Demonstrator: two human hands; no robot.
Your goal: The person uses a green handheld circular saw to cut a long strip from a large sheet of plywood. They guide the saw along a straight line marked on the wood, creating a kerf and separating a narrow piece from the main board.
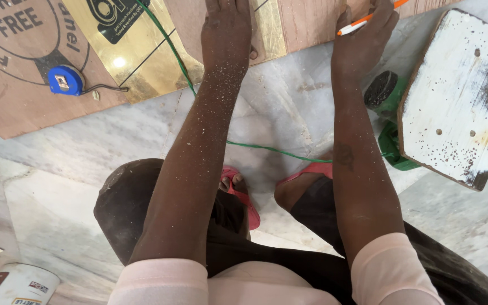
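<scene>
My left hand (227, 31) presses flat on a plywood sheet (24, 107) at the top of the view, next to a shiny gold laminate strip (142, 62). My right hand (365, 36) is shut on an orange and white pen (362, 21), its tip near the board's edge. A green cord (266, 148) runs from the board under my left arm and across the marble floor. Both forearms are dusted with sawdust.
A blue tape measure (65, 80) lies on the plywood at the left. A white-painted wooden stool (458, 96) and a green power tool (388, 93) stand at the right. A paint can (21, 285) sits at bottom left. My feet in pink sandals (244, 195) rest on the floor.
</scene>
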